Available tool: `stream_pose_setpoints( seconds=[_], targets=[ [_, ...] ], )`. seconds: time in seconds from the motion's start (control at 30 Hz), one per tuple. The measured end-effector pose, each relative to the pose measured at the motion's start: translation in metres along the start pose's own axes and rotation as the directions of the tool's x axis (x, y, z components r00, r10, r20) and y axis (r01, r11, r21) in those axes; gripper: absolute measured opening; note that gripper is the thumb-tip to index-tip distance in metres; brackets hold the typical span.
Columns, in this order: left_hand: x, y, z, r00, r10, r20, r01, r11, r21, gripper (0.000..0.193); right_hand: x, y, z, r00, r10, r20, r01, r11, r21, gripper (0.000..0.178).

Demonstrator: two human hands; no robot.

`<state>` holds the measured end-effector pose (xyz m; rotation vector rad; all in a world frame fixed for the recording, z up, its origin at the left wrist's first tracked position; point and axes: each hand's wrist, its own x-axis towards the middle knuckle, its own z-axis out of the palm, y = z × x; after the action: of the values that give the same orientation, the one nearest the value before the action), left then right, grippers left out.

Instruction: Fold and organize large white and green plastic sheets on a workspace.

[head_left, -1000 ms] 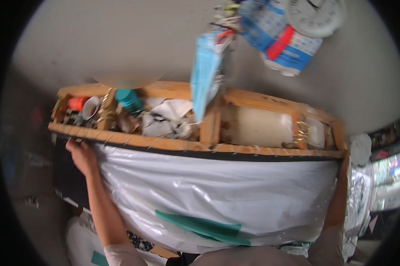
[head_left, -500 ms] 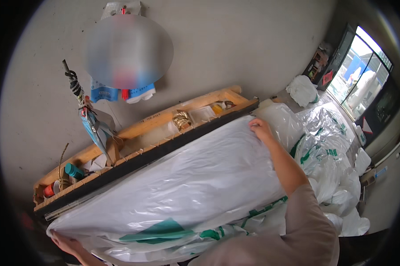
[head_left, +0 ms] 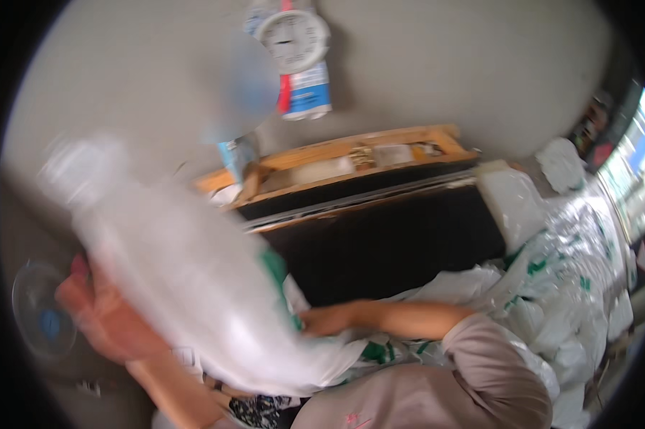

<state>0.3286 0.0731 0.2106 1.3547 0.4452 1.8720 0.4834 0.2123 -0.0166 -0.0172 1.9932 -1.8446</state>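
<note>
The left hand (head_left: 104,314), fingers curled, gripped one end of a white plastic bag (head_left: 193,286) that swept, motion-blurred, across the lower left of the view. The right hand (head_left: 322,319), reaching across from the person's pink-sleeved arm, met the same bag near its green-printed edge; whether its fingers were closed on the film could not be told through the blur.

The bag looked thin, light and limp, likely slippery and easily torn, and seemed best taken at its edges or corners with a pinch of both hands rather than by the slack middle.

Beyond the hands lay a dark desk (head_left: 387,243), bare at its centre. Behind it ran a wooden tray (head_left: 351,154) of small oddments along a grey wall, where a round white clock (head_left: 294,39) hung above a blue and red packet (head_left: 304,93). A heap of more white bags with green print (head_left: 573,264) rose at the right, and a clear round lid (head_left: 40,318) showed at the far left.
</note>
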Motion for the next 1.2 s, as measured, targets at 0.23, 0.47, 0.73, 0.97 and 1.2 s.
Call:
stream_pose_setpoints(
  seconds=[0.23,0.47,0.73,0.97,1.2],
  targets=[
    [-0.115,-0.178,-0.02,0.852,-0.123,-0.508,0.407,-0.454,0.793,0.052,-0.056,-0.009,0.044,0.98,0.039,-0.197,0.131,0.618,0.775,0.067],
    [-0.147,-0.172,-0.042,0.888,0.176,-0.425,0.449,-0.134,0.883,0.018,-0.088,-0.034,0.06,0.981,0.194,-0.021,-0.195,0.971,-0.136,0.061],
    [-0.141,-0.137,-0.043,0.547,0.203,-0.812,0.478,0.721,0.502,0.016,-0.139,-0.036,-0.054,0.432,0.151,-0.889,-0.556,0.821,-0.13,0.036],
    [-0.102,-0.127,0.002,0.719,0.443,-0.535,0.265,0.537,0.801,0.014,-0.053,-0.108,0.007,0.439,-0.463,-0.77,0.403,0.867,-0.292,0.046],
    [-0.139,-0.117,0.0,0.823,0.544,-0.16,0.116,0.115,0.987,0.015,-0.051,-0.056,0.003,0.652,-0.141,-0.745,0.458,0.857,0.238,0.054]
  ],
)
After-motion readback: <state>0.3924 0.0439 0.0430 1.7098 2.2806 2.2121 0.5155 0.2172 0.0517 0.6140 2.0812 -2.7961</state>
